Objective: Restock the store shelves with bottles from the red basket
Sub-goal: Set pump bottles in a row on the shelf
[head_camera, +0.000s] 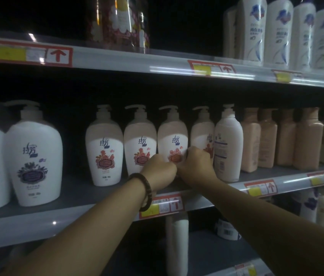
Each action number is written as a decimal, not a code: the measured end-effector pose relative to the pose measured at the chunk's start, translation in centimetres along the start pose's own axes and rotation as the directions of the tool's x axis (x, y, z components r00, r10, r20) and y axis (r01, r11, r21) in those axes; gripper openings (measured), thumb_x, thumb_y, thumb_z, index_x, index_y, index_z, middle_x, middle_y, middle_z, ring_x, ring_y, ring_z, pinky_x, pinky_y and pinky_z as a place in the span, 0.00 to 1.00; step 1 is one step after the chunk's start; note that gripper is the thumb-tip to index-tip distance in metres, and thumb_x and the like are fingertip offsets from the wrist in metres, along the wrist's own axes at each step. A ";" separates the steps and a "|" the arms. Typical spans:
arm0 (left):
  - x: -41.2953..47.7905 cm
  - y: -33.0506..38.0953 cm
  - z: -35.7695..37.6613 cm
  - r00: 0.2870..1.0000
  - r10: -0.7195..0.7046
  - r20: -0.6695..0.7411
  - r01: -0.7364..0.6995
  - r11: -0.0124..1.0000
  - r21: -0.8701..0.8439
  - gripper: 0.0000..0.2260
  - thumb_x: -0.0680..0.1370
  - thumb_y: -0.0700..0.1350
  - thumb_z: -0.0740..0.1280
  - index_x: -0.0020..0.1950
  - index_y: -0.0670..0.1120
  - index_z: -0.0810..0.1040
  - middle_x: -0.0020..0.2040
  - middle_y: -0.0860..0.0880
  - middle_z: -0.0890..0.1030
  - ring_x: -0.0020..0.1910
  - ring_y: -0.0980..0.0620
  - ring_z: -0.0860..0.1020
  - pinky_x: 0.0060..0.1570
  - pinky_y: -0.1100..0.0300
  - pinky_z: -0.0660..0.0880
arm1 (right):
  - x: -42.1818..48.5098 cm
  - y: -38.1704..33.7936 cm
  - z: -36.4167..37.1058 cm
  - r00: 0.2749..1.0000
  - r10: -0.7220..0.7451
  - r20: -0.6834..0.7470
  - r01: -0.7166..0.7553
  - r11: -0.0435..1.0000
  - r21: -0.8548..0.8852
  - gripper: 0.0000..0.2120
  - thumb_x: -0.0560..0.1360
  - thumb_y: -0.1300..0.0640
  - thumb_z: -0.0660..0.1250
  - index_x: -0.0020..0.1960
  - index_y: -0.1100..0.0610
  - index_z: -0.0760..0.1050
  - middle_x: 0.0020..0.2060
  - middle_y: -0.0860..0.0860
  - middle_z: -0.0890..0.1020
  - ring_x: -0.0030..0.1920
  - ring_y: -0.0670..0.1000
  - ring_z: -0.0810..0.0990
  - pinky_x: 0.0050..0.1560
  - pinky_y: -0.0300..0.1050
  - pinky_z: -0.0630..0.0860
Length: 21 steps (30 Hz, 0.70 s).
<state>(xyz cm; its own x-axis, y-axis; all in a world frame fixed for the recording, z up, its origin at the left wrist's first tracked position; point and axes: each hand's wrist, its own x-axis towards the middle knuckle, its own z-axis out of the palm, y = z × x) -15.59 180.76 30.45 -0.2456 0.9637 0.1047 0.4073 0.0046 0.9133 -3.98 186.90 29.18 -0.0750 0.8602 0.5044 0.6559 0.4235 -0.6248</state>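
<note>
Right now both hands clasp one pump bottle [172, 136], which stands upright on the middle shelf [73, 188] among matching bottles [105, 144]. It is white with a pale pink shoulder, a pump head and a red floral label. The left hand [158, 168], with a bracelet [145, 192] at the wrist, and the right hand [195, 164] curl round its lower body from either side.

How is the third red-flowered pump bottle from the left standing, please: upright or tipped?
Upright: the bottle stands pump on top, level with its neighbours on the shelf; its base is hidden.
</note>
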 end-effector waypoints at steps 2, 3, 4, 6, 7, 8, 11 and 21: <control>0.0 -0.1 -0.2 1.000 0.023 -0.006 -0.022 0.999 0.031 0.09 0.80 0.38 0.65 0.60 0.42 0.77 0.56 0.44 0.81 0.55 0.43 0.81 0.61 0.48 0.80 | -0.2 0.0 -0.5 1.000 -0.023 0.013 0.024 0.999 -0.032 0.21 0.73 0.47 0.81 0.56 0.59 0.79 0.48 0.54 0.84 0.49 0.53 0.85 0.52 0.54 0.86; 0.0 -0.2 -0.3 0.999 0.049 -0.015 -0.048 0.997 0.064 0.08 0.80 0.38 0.66 0.58 0.41 0.78 0.55 0.45 0.81 0.55 0.41 0.82 0.60 0.49 0.81 | -0.4 0.2 -0.8 0.999 -0.042 0.011 0.042 0.998 -0.042 0.21 0.73 0.46 0.80 0.56 0.58 0.79 0.48 0.53 0.85 0.48 0.53 0.85 0.52 0.54 0.86; 0.0 -0.3 -0.4 0.996 0.079 -0.031 -0.075 0.992 0.103 0.07 0.79 0.39 0.66 0.57 0.40 0.78 0.53 0.45 0.81 0.55 0.40 0.82 0.56 0.50 0.81 | -0.7 0.5 -1.1 0.998 -0.068 -0.004 0.068 0.997 -0.043 0.21 0.73 0.45 0.80 0.57 0.57 0.79 0.48 0.52 0.85 0.48 0.52 0.85 0.52 0.54 0.86; -0.3 -0.4 -0.3 0.992 0.106 -0.071 -0.095 0.986 0.139 0.10 0.79 0.41 0.67 0.60 0.42 0.78 0.53 0.46 0.82 0.54 0.43 0.82 0.48 0.54 0.79 | -1.5 1.3 -2.0 0.991 -0.124 -0.053 0.121 0.991 -0.058 0.23 0.74 0.45 0.79 0.62 0.56 0.78 0.52 0.52 0.85 0.52 0.52 0.84 0.55 0.54 0.85; -0.5 -0.5 -0.2 0.990 0.117 -0.085 -0.104 0.985 0.140 0.10 0.80 0.42 0.67 0.60 0.43 0.77 0.55 0.46 0.82 0.53 0.46 0.82 0.46 0.58 0.77 | -1.9 1.8 -2.6 0.987 -0.141 -0.077 0.136 0.989 -0.066 0.25 0.75 0.46 0.79 0.66 0.56 0.77 0.54 0.51 0.84 0.54 0.51 0.84 0.57 0.53 0.84; -0.6 -0.6 -0.1 0.985 0.141 -0.104 -0.124 0.981 0.149 0.09 0.80 0.42 0.67 0.59 0.44 0.74 0.55 0.47 0.81 0.53 0.49 0.81 0.43 0.61 0.75 | -2.3 2.3 -3.1 0.983 -0.153 -0.100 0.148 0.987 -0.062 0.26 0.76 0.46 0.78 0.68 0.55 0.76 0.56 0.51 0.84 0.55 0.50 0.83 0.57 0.51 0.83; -1.5 -0.7 0.8 0.964 0.241 -0.116 -0.219 0.960 0.176 0.14 0.80 0.42 0.68 0.63 0.49 0.69 0.57 0.52 0.77 0.51 0.55 0.76 0.38 0.67 0.68 | -3.4 4.1 -4.7 0.967 -0.179 -0.179 0.180 0.984 -0.013 0.20 0.78 0.49 0.77 0.66 0.52 0.77 0.56 0.47 0.82 0.53 0.45 0.82 0.55 0.47 0.83; -2.5 2.3 6.8 0.918 0.397 0.010 -0.392 0.903 0.175 0.18 0.80 0.44 0.71 0.67 0.52 0.70 0.55 0.55 0.75 0.56 0.54 0.76 0.56 0.61 0.74 | -3.4 7.2 -8.7 0.919 0.075 -0.387 -0.070 0.997 0.027 0.31 0.76 0.49 0.76 0.73 0.53 0.66 0.67 0.54 0.71 0.62 0.57 0.76 0.60 0.62 0.81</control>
<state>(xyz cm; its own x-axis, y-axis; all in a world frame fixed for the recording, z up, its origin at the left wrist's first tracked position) -8.08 180.15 29.61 -0.0552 0.8891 0.4544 0.6181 -0.3270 0.7149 7.53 184.53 28.16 0.2715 0.7122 0.6473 0.6391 0.3695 -0.6746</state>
